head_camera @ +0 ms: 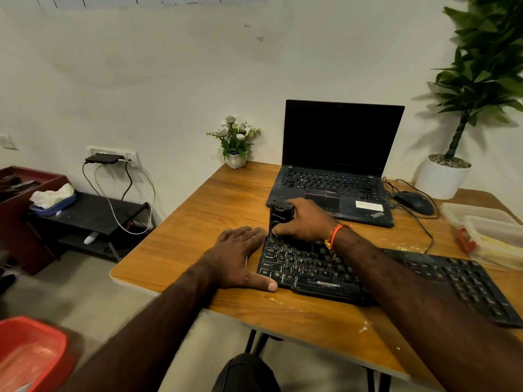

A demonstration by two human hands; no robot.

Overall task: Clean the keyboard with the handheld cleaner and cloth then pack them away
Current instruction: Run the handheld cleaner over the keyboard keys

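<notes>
Black keyboard (pixel 368 275) flat on wooden table (pixel 215 205), in front of open laptop (pixel 336 171). Handheld cleaner (pixel 280 219) upright on keyboard's far left corner, gripped by right hand (pixel 307 222), fingers curled round body from right side, thumb on front face. Left hand (pixel 240 257) flat, fingers straight, resting on table against keyboard's left edge, thumb along near corner. Mouse (pixel 414 202) beside laptop. Cloth not identifiable.
</notes>
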